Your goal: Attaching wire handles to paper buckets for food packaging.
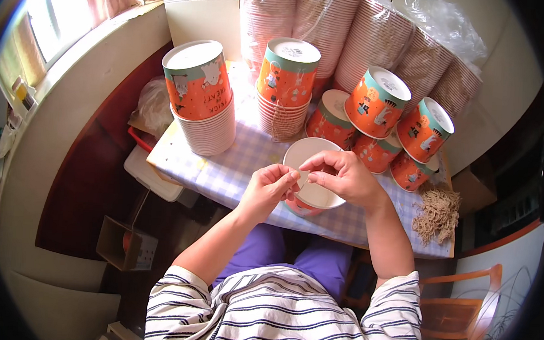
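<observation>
In front of me on the table stands an open paper bucket point(315, 149), white inside and orange outside. Both hands meet above its mouth. My left hand point(272, 185) pinches with thumb and forefinger at the bucket's left side. Opposite it, my right hand point(348, 177) pinches too, its other fingers curled. Between the fingertips runs what looks like a thin cord point(302, 185), mostly hidden by the fingers. A loose bundle of beige twine point(437, 214) lies at the table's right edge.
Upside-down orange and green buckets point(374, 104) are piled at the right. Two nested bucket stacks point(205, 129) stand at the left, the right-hand one with twine hanging down it. Tall plastic-wrapped stacks point(325, 28) line the back. A wooden chair point(461, 312) is at lower right.
</observation>
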